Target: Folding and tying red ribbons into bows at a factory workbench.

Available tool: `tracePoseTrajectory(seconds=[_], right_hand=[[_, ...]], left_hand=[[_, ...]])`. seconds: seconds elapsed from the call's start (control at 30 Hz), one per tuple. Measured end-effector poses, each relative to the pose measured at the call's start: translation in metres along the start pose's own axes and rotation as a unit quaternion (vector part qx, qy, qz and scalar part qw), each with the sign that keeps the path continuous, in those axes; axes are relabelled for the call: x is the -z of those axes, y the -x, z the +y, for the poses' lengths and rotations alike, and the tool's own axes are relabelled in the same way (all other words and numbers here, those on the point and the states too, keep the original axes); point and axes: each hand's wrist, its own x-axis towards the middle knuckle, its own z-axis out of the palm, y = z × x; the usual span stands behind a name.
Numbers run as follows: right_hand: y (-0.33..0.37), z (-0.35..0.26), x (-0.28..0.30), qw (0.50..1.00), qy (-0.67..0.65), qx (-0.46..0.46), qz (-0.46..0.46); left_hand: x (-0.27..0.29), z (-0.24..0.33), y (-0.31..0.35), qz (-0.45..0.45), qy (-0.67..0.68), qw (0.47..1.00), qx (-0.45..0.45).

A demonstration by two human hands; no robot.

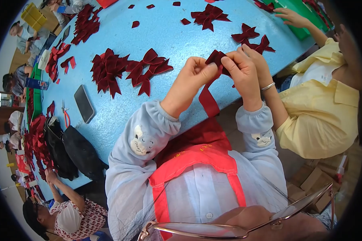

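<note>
Between my left hand (193, 80) and my right hand (244, 76), a dark red velvet ribbon bow (215, 57) is pinched at its folds by fingers and thumbs. One long tail of the ribbon (208, 102) hangs below it, down over the table edge. Both hands are closed, held just above the near edge of the blue table (149, 114). What lies under my fingertips is hidden. To the left of my left hand lies a pile of bows (108, 71), with more bows (149, 70) beside it.
At my right a co-worker in a yellow shirt (317, 116) has a braceleted arm close behind my right hand; the other arm reaches toward a green crate (295, 30). A phone (84, 103), red-handled snips (66, 115) and a black bag (82, 152) lie left. Other people sit around the table.
</note>
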Motion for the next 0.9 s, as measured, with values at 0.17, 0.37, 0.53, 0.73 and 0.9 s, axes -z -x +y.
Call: tracePoseTrajectory(seconds=[0.17, 0.37, 0.53, 0.73, 0.9], right_hand=[[0.006, 0.014, -0.028, 0.999, -0.001, 0.013, 0.035], [0.013, 0.014, -0.046, 0.998, 0.029, 0.033, 0.043], [0.018, 0.004, -0.051, 0.999, 0.014, 0.031, 0.032], [0.019, 0.008, -0.051, 0.999, 0.021, 0.025, 0.016], [0.020, 0.011, -0.058, 1.000, -0.023, 0.004, 0.013]], left_hand=[[0.018, 0.005, 0.022, -0.037, -0.027, 0.997, 0.060], [0.037, 0.012, 0.034, -0.061, 0.175, 0.954, 0.235], [0.045, 0.008, 0.039, -0.089, 0.126, 0.969, 0.194], [0.052, 0.013, 0.041, -0.080, -0.002, 0.980, 0.181], [0.044, 0.015, 0.044, -0.040, 0.160, 0.967, 0.196]])
